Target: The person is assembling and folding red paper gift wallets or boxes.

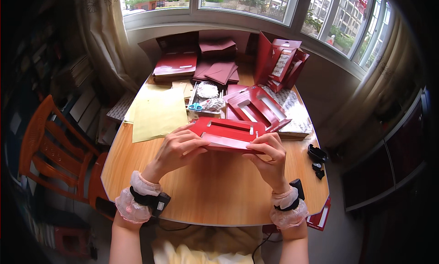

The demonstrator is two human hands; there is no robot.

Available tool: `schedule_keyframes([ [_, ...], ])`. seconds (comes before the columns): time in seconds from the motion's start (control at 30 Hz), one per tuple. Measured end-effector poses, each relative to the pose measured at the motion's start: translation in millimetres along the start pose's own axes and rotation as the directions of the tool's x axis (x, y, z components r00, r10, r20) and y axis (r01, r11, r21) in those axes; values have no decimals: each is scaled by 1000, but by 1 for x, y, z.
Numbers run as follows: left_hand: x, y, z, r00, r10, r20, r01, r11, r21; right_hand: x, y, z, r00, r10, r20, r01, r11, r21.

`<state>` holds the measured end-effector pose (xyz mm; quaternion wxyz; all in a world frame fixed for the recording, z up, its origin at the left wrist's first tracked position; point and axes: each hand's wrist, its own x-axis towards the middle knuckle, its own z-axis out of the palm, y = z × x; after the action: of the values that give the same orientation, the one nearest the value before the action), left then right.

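Above the near half of the wooden table I hold a red cardboard packaging box with a long cut-out window, tilted toward me. My left hand grips its left end, fingers along the near edge. At the right end, my right hand pinches the near corner between thumb and fingers. A paler strip runs along the box's near side. Just behind it lies another red windowed box, resting on printed sheets. Both wrists wear frilly pink cuffs and black straps with small devices.
Yellow paper sheets lie at the left. A tray holds white bundles and blue-handled scissors. Stacked red cardboard pieces and upright red boxes stand at the back. A black case sits by the right edge; a wooden chair is left.
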<state>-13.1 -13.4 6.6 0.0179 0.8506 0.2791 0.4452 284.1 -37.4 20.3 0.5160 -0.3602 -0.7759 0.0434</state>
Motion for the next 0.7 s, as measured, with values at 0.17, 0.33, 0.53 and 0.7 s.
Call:
schedule_keyframes([
  [0.17,-1,-1,-2,999,-23,-26,22,999,-37,1,0,-1,995,91,-40,-81,975,207],
  [0.33,-2,-4,-4,997,-71,-24,68,993,-97,0,4,-4,996,74,-49,-59,965,256],
  [0.53,-2,-4,-5,997,-71,-40,66,991,-118,3,-2,-5,998,14,-68,0,978,206],
  [0.7,1,-3,-3,997,-53,-58,49,996,-76,3,1,-7,998,1,-69,13,980,199],
])
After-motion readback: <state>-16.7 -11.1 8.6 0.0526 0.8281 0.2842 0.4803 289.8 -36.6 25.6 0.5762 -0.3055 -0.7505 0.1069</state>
